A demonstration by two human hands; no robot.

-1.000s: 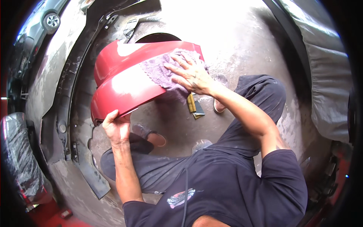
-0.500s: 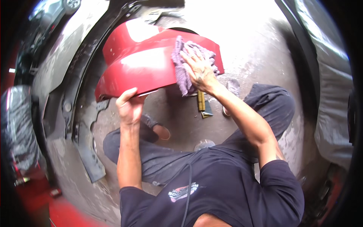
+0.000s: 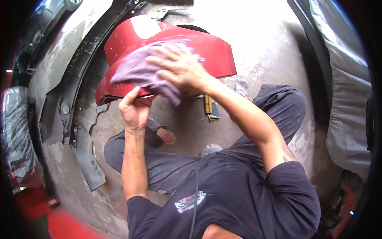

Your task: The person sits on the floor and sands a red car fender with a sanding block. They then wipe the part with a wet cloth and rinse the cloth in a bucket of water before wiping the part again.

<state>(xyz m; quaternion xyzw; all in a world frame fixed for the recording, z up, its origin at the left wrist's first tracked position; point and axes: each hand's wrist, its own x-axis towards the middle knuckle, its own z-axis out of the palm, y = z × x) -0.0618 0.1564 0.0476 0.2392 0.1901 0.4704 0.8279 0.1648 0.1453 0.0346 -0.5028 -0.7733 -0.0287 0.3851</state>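
Observation:
A glossy red car body panel (image 3: 217,47), curved like a fender, is held in front of me. My left hand (image 3: 134,109) grips its near lower edge, thumb on the outer face and the fingers mostly hidden behind. My right hand (image 3: 181,67) lies on a crumpled purple-grey cloth (image 3: 133,65), its fingers spread and pressing it against the panel. The cloth covers the panel's middle and hangs a little over the near edge, slightly blurred.
Below the panel a yellowish block (image 3: 207,104) and a dark flat piece (image 3: 215,111) lie on the concrete floor. A long black bumper-like part (image 3: 85,51) curves along the left. Grey sheeting (image 3: 346,119) covers something at the right. My crossed legs (image 3: 171,167) are close beneath.
My right hand has swept the cloth leftward across the panel, from its right part to its middle and left. The left hand keeps its grip; the view has shifted slightly.

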